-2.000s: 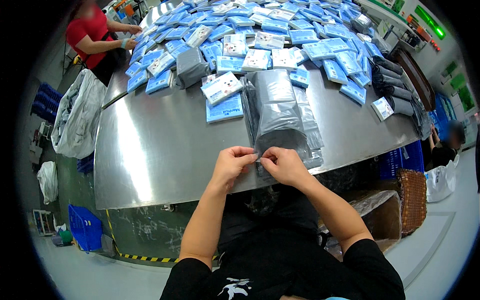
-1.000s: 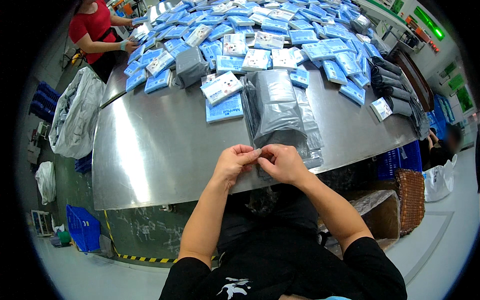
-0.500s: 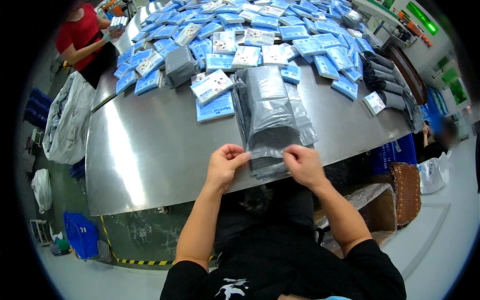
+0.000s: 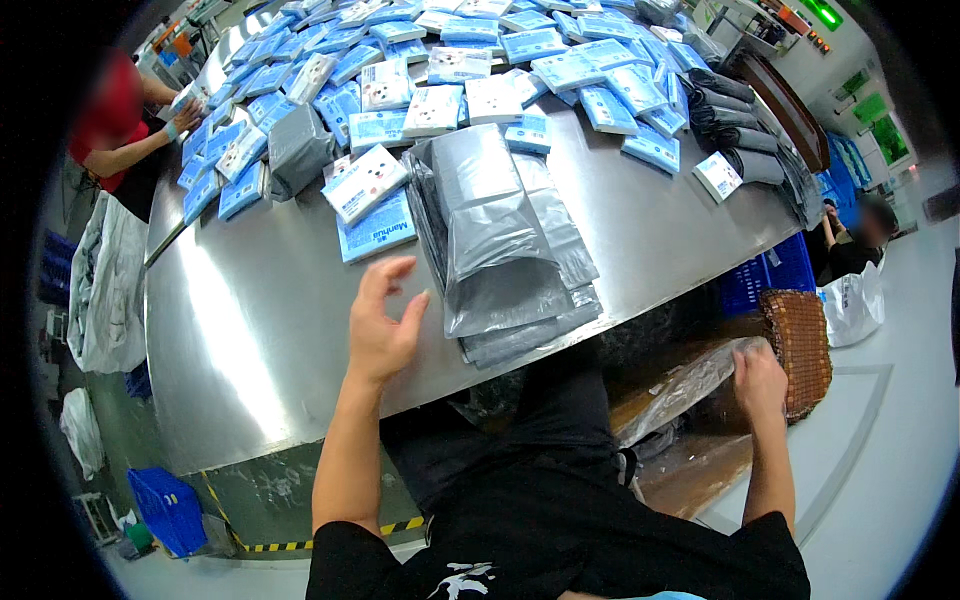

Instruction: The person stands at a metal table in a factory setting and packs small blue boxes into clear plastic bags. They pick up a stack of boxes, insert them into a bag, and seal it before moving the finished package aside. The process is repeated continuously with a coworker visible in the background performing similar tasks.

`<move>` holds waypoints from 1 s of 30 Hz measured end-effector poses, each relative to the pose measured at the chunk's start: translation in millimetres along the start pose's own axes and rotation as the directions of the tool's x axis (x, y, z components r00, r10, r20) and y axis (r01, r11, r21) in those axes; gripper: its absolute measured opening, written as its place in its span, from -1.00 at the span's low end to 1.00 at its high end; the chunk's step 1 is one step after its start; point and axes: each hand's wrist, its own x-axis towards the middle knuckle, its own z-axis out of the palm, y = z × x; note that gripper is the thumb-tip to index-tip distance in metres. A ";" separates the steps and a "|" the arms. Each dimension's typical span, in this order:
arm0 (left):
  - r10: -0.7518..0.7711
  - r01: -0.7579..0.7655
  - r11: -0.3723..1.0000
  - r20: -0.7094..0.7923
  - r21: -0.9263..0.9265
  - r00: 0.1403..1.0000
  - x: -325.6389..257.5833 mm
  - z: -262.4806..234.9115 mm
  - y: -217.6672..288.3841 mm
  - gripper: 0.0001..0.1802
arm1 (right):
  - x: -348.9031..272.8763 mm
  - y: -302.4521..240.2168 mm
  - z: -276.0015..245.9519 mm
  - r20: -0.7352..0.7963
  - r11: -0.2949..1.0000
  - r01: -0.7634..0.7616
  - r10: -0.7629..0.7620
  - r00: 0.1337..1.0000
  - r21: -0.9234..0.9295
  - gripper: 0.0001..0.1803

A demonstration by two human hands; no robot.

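My left hand (image 4: pixel 384 325) hovers over the front of the metal table, open, thumb and fingers apart, with nothing in it. Just right of it lies a stack of grey plastic mailing bags (image 4: pixel 495 245), the top one slightly puffed at its near end. Down at the right, below the table edge, my right hand (image 4: pixel 760 378) is closed on the rim of a clear plastic liner (image 4: pixel 690 388) in a brown carton (image 4: pixel 715 455). Beyond my left hand, a white packet with a printed picture (image 4: pixel 366 184) rests on a blue packet (image 4: pixel 378 228).
A large heap of blue and white packets (image 4: pixel 460 65) covers the far table. A grey wrapped parcel (image 4: pixel 299 150) stands at its near left; rolled grey bags (image 4: pixel 745 140) lie along the right. Beside the carton is a brown woven basket (image 4: pixel 797 345). Other people stand far left and right.
Both hands have left the grey bags. My left hand has moved left and opened; my right hand has gone down right to the carton's liner. The view has shifted.
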 end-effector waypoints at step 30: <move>-0.354 0.372 0.915 -0.132 0.159 0.926 109.6 70.7 -38.0 -0.40 | 221.0 -310.9 -5.6 0.057 0.380 0.036 -0.232 0.971 0.924 -0.57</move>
